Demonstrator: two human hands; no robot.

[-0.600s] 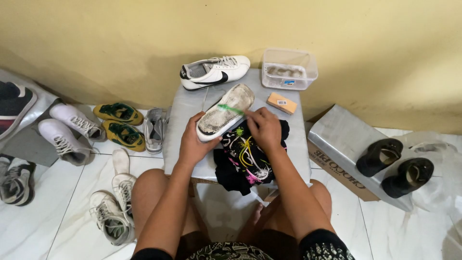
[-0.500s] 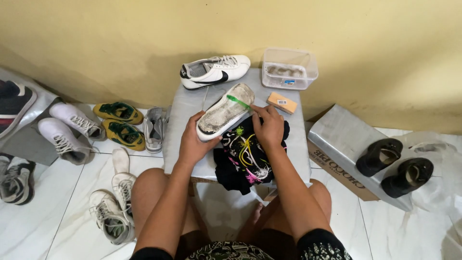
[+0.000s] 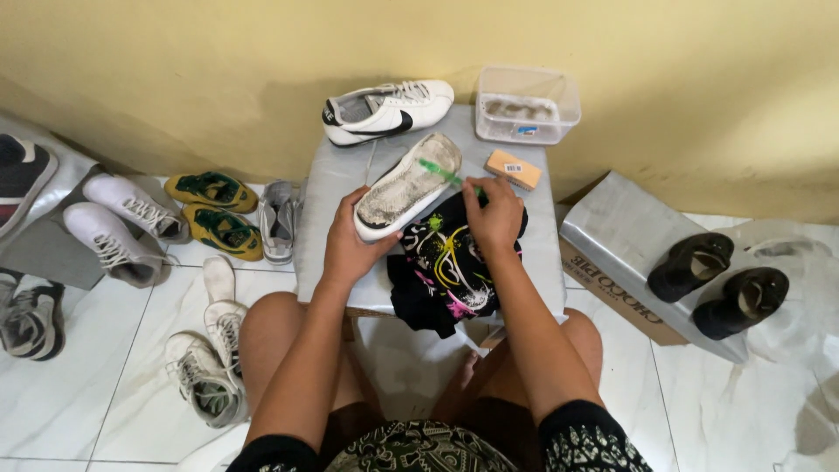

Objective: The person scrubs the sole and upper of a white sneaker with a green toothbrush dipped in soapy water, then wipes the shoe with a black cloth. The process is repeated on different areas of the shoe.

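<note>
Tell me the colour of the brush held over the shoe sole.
The brush is green, held in the right hand; the head view shows it.

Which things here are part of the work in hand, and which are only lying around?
In use: left hand, right hand, dirty shoe, green brush, black cloth.
Lying about: white shoe, tub, orange block, black shoes, green shoes.
</note>
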